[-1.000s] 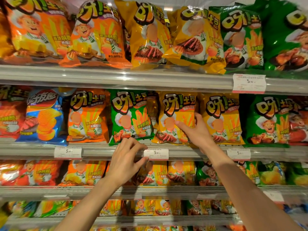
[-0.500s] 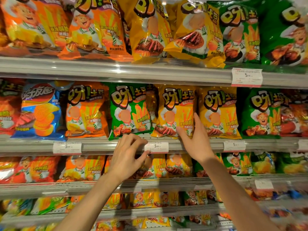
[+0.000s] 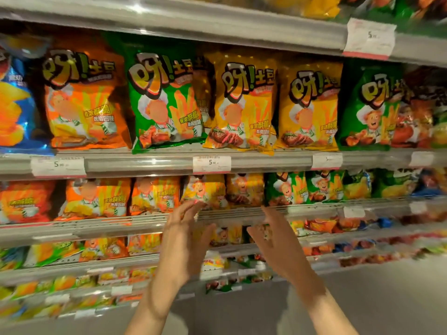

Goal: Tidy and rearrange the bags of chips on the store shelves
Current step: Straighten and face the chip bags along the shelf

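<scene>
Bags of chips stand in rows on several store shelves. On the upper full shelf I see an orange bag [image 3: 84,105], a green bag [image 3: 164,105], two yellow bags [image 3: 242,107] [image 3: 309,110] and another green bag [image 3: 370,110]. One shelf lower stand smaller orange bags [image 3: 96,199], yellow bags [image 3: 205,189] and green bags [image 3: 285,189]. My left hand [image 3: 186,238] and my right hand [image 3: 273,238] are raised, palms facing each other, in front of the lower shelf's rail just under the small yellow bags. Both hold nothing, fingers apart.
White price tags [image 3: 211,164] hang on the grey shelf rails [image 3: 145,165]. A blue bag [image 3: 14,105] stands at the far left. Lower shelves [image 3: 72,264] hold more mixed bags. Grey floor [image 3: 387,298] shows at lower right.
Both hands have dropped from the middle shelf's yellow bag and price rail to the shelf below. The view has tilted down, so the top shelf is mostly out of frame.
</scene>
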### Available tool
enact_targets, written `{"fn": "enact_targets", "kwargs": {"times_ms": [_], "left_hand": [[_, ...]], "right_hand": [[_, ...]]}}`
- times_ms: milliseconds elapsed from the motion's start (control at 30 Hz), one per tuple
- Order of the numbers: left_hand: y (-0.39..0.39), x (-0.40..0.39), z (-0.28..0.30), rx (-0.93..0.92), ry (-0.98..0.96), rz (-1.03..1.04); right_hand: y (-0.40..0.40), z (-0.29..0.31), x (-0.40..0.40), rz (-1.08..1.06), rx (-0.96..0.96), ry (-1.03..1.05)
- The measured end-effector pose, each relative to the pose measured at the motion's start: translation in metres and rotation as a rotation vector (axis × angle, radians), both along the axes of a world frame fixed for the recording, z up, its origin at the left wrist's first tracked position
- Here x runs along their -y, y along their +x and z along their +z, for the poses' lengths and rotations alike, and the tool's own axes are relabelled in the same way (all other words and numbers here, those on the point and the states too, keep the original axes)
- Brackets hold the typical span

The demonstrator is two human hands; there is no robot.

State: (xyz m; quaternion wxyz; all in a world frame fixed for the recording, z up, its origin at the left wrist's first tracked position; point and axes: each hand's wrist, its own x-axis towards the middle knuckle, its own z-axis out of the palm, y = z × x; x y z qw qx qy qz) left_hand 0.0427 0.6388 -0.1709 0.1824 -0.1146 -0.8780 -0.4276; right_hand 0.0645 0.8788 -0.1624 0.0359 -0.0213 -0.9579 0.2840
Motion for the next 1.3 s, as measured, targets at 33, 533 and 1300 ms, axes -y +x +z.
{"fn": "enact_targets", "kwargs": {"times_ms": [33,533,1300], "left_hand": [[0.005,-0.005,-0.005,0.016,-0.013,-0.012],[0.010,-0.182,0.008,0.094,-0.072,0.178],[-0.096,-0.252,0.092,-0.415,-0.498,0.019]], "right_hand": [[0.003,-0.003,-0.007,-0.023,0.011,-0.017],[-0.016,-0.012,-0.246,-0.039,-0.021,-0.104],[-0.111,0.080,-0.250,0.194,-0.581,0.098]]}}
